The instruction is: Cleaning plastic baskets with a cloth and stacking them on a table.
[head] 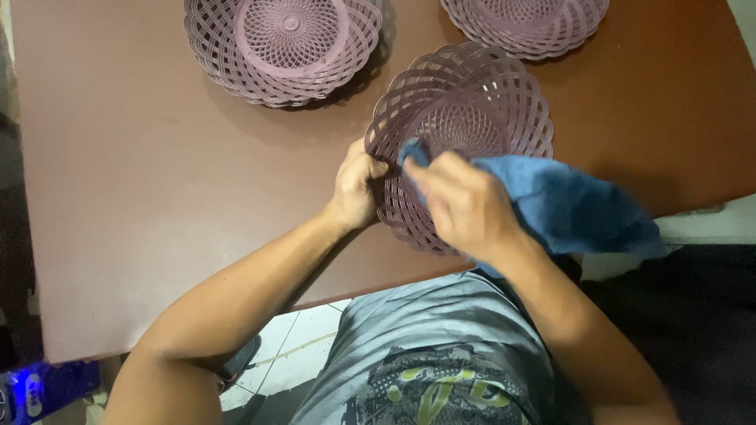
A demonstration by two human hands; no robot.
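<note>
A mauve plastic lattice basket (472, 94) is tilted up at the near edge of the brown table (157, 197). My left hand (356, 189) grips its left rim. My right hand (465, 206) holds a blue cloth (575, 206) and presses a corner of it against the basket's inner wall, near the left rim. The rest of the cloth hangs off to the right, over the table edge.
A stack of similar mauve baskets (283, 47) lies flat at the back left, and another basket (526, 24) sits at the back right, cut off by the frame. White floor tiles (291, 346) show below the table edge.
</note>
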